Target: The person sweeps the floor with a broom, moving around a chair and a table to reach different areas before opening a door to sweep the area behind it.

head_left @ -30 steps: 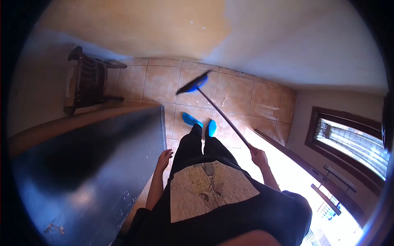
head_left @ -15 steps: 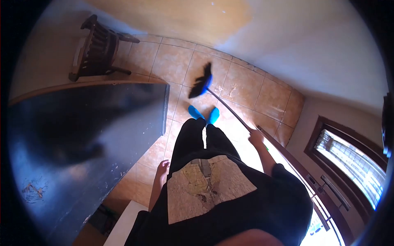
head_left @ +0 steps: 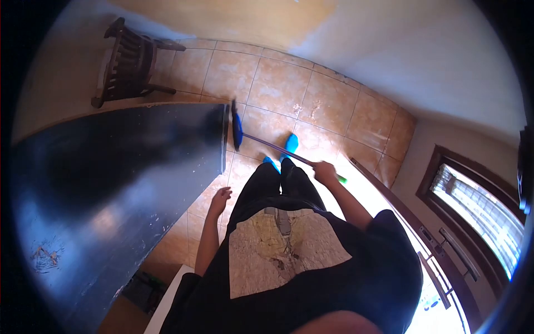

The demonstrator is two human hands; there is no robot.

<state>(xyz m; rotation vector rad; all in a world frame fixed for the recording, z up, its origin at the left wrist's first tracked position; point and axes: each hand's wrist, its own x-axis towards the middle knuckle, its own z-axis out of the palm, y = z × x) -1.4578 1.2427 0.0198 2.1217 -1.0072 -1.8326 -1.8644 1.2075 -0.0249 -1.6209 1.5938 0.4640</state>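
Head — right fingers (head_left: 321,168) wrap broom (head_left: 270,145) beside panel edge (head_left: 225,139) — left fingers (head_left: 225,192) half open, empty.

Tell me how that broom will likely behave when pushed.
The broom is probably light for its length, since the right hand alone holds it. Its thin shaft runs straight, so it will likely stay stiff. The blue head may swing or twist easily, as it sits well away from the grip.
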